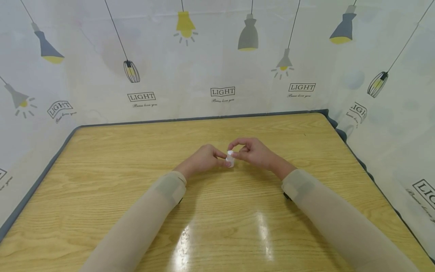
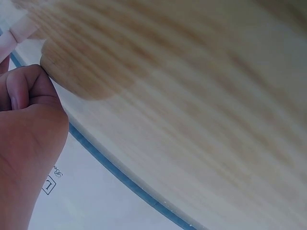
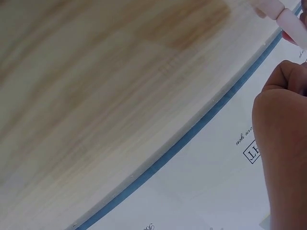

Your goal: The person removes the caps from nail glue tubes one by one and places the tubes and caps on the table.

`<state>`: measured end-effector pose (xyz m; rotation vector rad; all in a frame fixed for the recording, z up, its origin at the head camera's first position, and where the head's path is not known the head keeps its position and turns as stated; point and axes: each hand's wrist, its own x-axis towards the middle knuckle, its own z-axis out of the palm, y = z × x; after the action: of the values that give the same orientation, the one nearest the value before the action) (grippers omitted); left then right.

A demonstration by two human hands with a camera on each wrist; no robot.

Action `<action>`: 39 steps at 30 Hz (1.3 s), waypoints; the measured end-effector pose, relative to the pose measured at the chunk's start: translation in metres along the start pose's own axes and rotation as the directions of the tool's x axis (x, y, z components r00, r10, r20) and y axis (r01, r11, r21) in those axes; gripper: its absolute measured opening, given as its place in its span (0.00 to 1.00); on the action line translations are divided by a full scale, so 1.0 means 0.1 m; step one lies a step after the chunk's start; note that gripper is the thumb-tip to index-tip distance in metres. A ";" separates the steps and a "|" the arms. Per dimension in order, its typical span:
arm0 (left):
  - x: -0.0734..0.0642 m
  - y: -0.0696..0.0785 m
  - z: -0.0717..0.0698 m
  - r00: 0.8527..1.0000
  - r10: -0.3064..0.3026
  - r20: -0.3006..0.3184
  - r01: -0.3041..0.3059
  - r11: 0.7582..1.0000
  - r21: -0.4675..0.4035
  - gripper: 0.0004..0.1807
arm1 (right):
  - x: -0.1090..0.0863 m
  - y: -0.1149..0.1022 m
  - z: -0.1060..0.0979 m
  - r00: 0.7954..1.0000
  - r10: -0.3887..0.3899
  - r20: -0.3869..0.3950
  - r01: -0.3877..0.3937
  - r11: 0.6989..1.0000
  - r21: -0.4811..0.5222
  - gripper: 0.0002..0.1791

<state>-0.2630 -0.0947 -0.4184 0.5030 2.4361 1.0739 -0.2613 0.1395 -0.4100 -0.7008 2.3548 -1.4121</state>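
Note:
A small white bottle stands near the middle of the table, between both hands. My left hand pinches its lower part between thumb and fingers. From the other side, my right hand holds its white top with thumb and index finger, the index arched over. Both wrist views show only part of the bottle, a pale cylinder with a seam across it, cut off by the frame edge. In the right wrist view, the right hand hides some of its own fingertips.
The wooden table has a dark edging along its far and side edges. Behind it hangs a white curtain printed with lamps and the word LIGHT. Light sleeves cover both forearms, and glare spots lie on the near tabletop.

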 end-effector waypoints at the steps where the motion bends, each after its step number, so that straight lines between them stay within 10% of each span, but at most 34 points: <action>1: 0.00 0.00 0.00 1.000 0.001 -0.001 -0.001 1.000 0.002 0.17 | 0.00 0.00 0.00 1.000 -0.003 0.000 0.003 1.000 -0.002 0.09; 15: 0.00 0.00 0.00 1.000 -0.003 -0.001 0.003 1.000 0.018 0.17 | 0.02 0.00 0.01 0.998 0.066 -0.014 -0.066 0.997 0.029 0.24; 39: 0.00 -0.01 -0.01 1.000 0.009 0.000 -0.009 1.000 0.003 0.16 | 0.01 -0.03 0.02 0.997 0.078 -0.016 -0.077 0.997 0.029 0.13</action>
<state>-0.2638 -0.0956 -0.4187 0.5152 2.4381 1.0741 -0.2602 0.1364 -0.4081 -0.5856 2.3442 -1.4209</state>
